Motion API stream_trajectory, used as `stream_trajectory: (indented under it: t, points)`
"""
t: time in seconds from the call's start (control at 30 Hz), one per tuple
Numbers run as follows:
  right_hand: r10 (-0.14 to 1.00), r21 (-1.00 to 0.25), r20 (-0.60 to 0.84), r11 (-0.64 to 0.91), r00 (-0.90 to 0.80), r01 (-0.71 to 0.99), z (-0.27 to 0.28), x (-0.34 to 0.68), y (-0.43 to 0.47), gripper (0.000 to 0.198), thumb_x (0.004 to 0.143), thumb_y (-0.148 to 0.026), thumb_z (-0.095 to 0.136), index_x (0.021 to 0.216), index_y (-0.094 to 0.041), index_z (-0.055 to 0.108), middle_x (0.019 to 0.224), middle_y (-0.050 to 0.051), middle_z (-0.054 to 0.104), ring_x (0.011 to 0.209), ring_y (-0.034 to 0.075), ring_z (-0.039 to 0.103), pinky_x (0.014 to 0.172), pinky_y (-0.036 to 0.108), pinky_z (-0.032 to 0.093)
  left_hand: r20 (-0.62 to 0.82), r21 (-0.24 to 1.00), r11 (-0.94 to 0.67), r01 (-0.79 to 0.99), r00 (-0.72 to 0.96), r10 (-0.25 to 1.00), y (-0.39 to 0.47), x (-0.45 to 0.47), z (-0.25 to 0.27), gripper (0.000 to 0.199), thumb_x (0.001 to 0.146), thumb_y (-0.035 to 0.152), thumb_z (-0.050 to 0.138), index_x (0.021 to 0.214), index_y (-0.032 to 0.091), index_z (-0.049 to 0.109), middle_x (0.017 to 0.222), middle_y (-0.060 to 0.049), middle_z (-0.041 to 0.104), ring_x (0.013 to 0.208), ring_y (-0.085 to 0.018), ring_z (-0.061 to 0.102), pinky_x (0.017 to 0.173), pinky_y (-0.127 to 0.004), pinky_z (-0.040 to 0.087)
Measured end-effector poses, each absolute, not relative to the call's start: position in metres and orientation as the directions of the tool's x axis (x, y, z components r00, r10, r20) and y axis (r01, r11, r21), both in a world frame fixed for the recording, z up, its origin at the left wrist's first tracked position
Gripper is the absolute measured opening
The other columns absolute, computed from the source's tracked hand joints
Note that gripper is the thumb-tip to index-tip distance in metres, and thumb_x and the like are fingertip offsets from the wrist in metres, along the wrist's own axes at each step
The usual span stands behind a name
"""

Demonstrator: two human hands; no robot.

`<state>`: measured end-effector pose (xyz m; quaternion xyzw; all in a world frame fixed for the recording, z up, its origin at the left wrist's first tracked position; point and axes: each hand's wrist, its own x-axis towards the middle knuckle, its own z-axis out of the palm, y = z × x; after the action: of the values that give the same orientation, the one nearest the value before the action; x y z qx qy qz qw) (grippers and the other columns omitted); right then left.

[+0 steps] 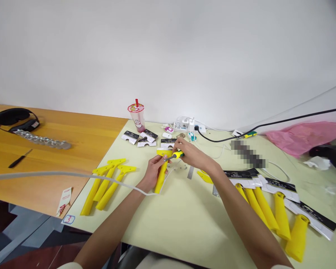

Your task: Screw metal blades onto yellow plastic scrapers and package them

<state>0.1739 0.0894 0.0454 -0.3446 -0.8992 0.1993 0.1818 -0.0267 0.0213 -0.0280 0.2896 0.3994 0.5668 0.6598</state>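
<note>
My left hand (153,172) is wrapped round the handle of a yellow scraper (160,182), its wide head turned away from me. In my right hand (190,154) is a screwdriver (178,154) with a yellow and green handle, its shaft pointing left across the scraper near the head. The exact spot its tip touches is too small to tell. Several small screws (181,168) lie just right of the scraper, beside a flat metal blade (190,172). A yellow scraper head (204,176) rests under my right forearm, partly covered by it.
Several assembled yellow scrapers (110,186) lie at left. At right are loose yellow handles (282,216) and black-and-white cards (310,218). A lidded cup (138,118) stands at the back near a power strip (182,124). A white cable (72,174) crosses in front of my left arm.
</note>
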Motion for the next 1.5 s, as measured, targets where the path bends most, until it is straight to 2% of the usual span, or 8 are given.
stream_trajectory:
  t: [0.1, 0.23, 0.4, 0.6, 0.8, 1.0, 1.17, 1.5]
  points:
    - [0.700, -0.485, 0.196, 0.678, -0.687, 0.552, 0.044, 0.174, 0.090, 0.033, 0.088, 0.003, 0.057, 0.109, -0.021, 0.063, 0.121, 0.010, 0.060, 0.104, 0.024, 0.064, 0.086, 0.035, 0.048, -0.196, 0.834, 0.196, -0.516, 0.055, 0.979, 0.020, -0.027, -0.027, 0.039, 0.074, 0.042, 0.097, 0.094, 0.015, 0.076, 0.092, -0.010, 0.077, 0.061, -0.013, 0.065, 0.049, -0.024, 0.048]
    - [0.715, -0.503, 0.202, 0.662, -0.669, 0.556, 0.044, 0.175, 0.090, 0.007, 0.102, -0.020, 0.067, 0.107, -0.021, 0.062, 0.115, 0.008, 0.062, 0.100, 0.024, 0.063, 0.086, 0.036, 0.048, -0.222, 0.809, 0.222, -0.545, 0.067, 0.973, 0.018, -0.026, -0.023, 0.040, 0.077, 0.043, 0.096, 0.100, 0.016, 0.077, 0.100, -0.010, 0.077, 0.077, -0.016, 0.072, 0.048, -0.021, 0.046]
    - [0.719, -0.496, 0.208, 0.662, -0.663, 0.562, 0.049, 0.175, 0.090, 0.015, 0.107, -0.035, 0.064, 0.109, -0.021, 0.063, 0.113, 0.009, 0.064, 0.102, 0.025, 0.063, 0.087, 0.037, 0.048, -0.276, 0.727, 0.265, -0.634, 0.084, 0.958, 0.018, -0.027, -0.019, 0.038, 0.080, 0.038, 0.096, 0.105, 0.017, 0.077, 0.114, -0.009, 0.075, 0.093, -0.016, 0.074, 0.048, -0.016, 0.046]
    - [0.770, -0.598, 0.296, 0.611, -0.566, 0.519, 0.077, 0.188, 0.083, 0.029, 0.109, -0.050, 0.060, 0.118, -0.023, 0.064, 0.114, 0.007, 0.071, 0.100, 0.024, 0.065, 0.087, 0.037, 0.051, -0.329, 0.657, 0.294, -0.694, 0.087, 0.940, 0.023, -0.032, -0.019, 0.032, 0.086, 0.034, 0.092, 0.110, 0.020, 0.076, 0.126, -0.007, 0.073, 0.090, -0.011, 0.072, 0.047, -0.013, 0.047]
    - [0.765, -0.599, 0.386, 0.633, -0.515, 0.491, 0.113, 0.217, 0.067, 0.030, 0.110, -0.051, 0.059, 0.116, -0.025, 0.072, 0.110, 0.006, 0.072, 0.084, 0.018, 0.064, 0.072, 0.031, 0.052, -0.364, 0.647, 0.312, -0.696, 0.077, 0.928, 0.025, -0.034, -0.022, 0.028, 0.088, 0.030, 0.090, 0.108, 0.019, 0.074, 0.118, -0.007, 0.071, 0.092, -0.011, 0.073, 0.048, -0.012, 0.048]
    - [0.710, -0.524, 0.563, 0.702, -0.423, 0.482, 0.133, 0.224, 0.050, 0.031, 0.100, -0.052, 0.076, 0.115, -0.025, 0.073, 0.106, 0.005, 0.075, 0.075, 0.016, 0.065, 0.073, 0.032, 0.056, -0.333, 0.707, 0.356, -0.611, 0.157, 0.930, 0.021, -0.029, -0.019, 0.030, 0.086, 0.032, 0.091, 0.107, 0.018, 0.075, 0.122, -0.009, 0.071, 0.095, -0.014, 0.073, 0.047, -0.014, 0.050]
    - [0.652, -0.467, 0.572, 0.758, -0.498, 0.456, 0.140, 0.223, 0.040, 0.025, 0.103, -0.047, 0.073, 0.116, -0.025, 0.075, 0.110, 0.006, 0.077, 0.074, 0.017, 0.065, 0.073, 0.033, 0.058, -0.349, 0.703, 0.381, -0.601, 0.177, 0.920, 0.015, -0.023, -0.015, 0.028, 0.086, 0.030, 0.091, 0.104, 0.017, 0.074, 0.123, -0.010, 0.070, 0.096, -0.016, 0.074, 0.046, -0.014, 0.050]
    - [0.670, -0.507, 0.495, 0.740, -0.553, 0.443, 0.135, 0.212, 0.043, 0.023, 0.103, -0.043, 0.072, 0.119, -0.026, 0.076, 0.117, 0.008, 0.075, 0.076, 0.019, 0.065, 0.078, 0.037, 0.055, -0.336, 0.714, 0.394, -0.579, 0.210, 0.918, 0.015, -0.022, -0.016, 0.025, 0.089, 0.030, 0.088, 0.105, 0.017, 0.074, 0.126, -0.008, 0.070, 0.100, -0.015, 0.075, 0.046, -0.014, 0.049]
